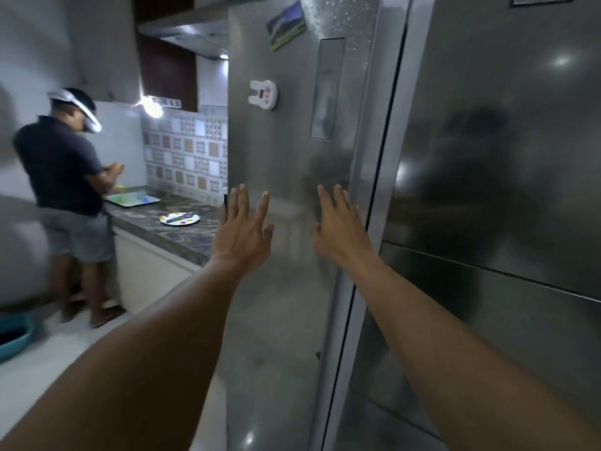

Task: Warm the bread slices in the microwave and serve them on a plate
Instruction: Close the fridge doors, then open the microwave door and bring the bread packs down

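Head view: both arms stretched forward, hands raised in front of a steel fridge door [286, 157]. Left hand [242, 227]: open, fingers straight and spread, back of hand to camera, nothing held. Right hand [338, 222]: the same, fingers spread, nothing held. Both hands are close to the door surface; contact or small gap, can't tell. They're side by side at about the same height, apart from each other.

Just right of the right hand: dark vertical seam [388, 125], then a second steel panel [504, 141] with a blurry dark reflection. Above the right hand: recessed vertical handle strip [327, 89]. Above the left hand: white rabbit-shaped magnet [262, 95]; higher up, a landscape picture magnet [287, 25].

Plate [195, 218]: white with coloured spots, on the dark marbled desk [182, 242], left of the left hand and well apart from it. A dark elongated item lies across it, too blurred to identify.

Farther left on the same desk: pale tray [155, 200] with green and blue items. A second person [61, 164] stands at it in a dark shirt, grey shorts and white headset, hands together above the tray. Patterned wall tiles [185, 154] are behind the desk, up and left of the left hand. Teal tub [13, 340] on the floor, far left and below the hands.
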`<state>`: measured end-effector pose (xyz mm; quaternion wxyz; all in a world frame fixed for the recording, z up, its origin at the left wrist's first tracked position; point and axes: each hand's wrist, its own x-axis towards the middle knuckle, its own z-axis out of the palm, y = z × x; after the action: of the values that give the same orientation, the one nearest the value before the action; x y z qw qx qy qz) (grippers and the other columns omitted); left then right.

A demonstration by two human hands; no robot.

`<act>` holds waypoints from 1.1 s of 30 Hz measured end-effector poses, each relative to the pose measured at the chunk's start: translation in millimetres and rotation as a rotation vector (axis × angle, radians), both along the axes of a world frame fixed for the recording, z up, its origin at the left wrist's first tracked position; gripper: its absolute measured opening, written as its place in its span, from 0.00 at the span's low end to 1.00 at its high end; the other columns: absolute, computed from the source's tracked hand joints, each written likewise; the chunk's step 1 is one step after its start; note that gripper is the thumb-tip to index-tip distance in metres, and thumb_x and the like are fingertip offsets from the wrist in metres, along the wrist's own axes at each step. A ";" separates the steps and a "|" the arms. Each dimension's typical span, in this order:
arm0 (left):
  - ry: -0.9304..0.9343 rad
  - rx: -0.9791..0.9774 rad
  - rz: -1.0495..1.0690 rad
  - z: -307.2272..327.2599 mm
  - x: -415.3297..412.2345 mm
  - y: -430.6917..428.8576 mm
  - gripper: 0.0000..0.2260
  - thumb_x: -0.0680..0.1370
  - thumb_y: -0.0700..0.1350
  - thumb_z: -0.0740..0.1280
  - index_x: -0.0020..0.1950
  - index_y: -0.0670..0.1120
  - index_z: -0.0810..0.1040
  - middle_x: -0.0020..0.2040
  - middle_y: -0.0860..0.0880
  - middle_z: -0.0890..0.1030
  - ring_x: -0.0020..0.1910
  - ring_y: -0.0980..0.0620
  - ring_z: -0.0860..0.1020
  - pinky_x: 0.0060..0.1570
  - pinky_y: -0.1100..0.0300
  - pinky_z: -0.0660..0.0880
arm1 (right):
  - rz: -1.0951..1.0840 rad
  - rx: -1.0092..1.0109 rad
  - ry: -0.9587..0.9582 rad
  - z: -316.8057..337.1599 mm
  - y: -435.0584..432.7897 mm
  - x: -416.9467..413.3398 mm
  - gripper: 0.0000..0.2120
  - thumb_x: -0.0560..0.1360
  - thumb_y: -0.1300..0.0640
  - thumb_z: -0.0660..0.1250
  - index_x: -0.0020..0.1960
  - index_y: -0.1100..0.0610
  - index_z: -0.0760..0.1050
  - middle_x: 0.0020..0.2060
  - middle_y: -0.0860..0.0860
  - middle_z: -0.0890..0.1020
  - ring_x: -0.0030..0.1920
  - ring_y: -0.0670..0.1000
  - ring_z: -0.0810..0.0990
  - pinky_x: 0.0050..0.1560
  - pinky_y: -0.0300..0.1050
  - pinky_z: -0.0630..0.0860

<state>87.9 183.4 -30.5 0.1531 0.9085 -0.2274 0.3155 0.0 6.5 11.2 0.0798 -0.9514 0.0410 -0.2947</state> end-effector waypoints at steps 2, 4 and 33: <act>0.016 0.003 0.054 -4.3 11.6 29.7 0.30 0.84 0.54 0.54 0.83 0.51 0.47 0.81 0.37 0.42 0.80 0.37 0.41 0.77 0.39 0.45 | 0.047 -0.014 0.031 -3.5 25.2 19.2 0.36 0.79 0.57 0.61 0.81 0.55 0.44 0.79 0.61 0.46 0.79 0.59 0.44 0.77 0.60 0.48; 0.025 0.018 0.107 -7.3 26.4 57.4 0.29 0.84 0.55 0.53 0.83 0.51 0.46 0.81 0.37 0.42 0.80 0.38 0.41 0.77 0.39 0.45 | 0.085 -0.013 0.032 -6.6 49.3 41.9 0.36 0.79 0.56 0.61 0.81 0.56 0.47 0.79 0.61 0.48 0.79 0.59 0.46 0.76 0.61 0.50; 0.109 0.121 0.348 -15.5 419.0 310.9 0.29 0.84 0.58 0.49 0.82 0.54 0.43 0.81 0.38 0.43 0.80 0.38 0.41 0.76 0.37 0.46 | 0.215 0.040 0.242 -46.6 286.0 495.2 0.36 0.81 0.51 0.61 0.81 0.55 0.45 0.79 0.62 0.50 0.79 0.61 0.47 0.74 0.65 0.51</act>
<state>507.0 494.3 -46.1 0.0534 0.9574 -0.0769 0.2731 495.2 292.5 -35.4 0.1242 -0.9771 -0.0457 -0.1667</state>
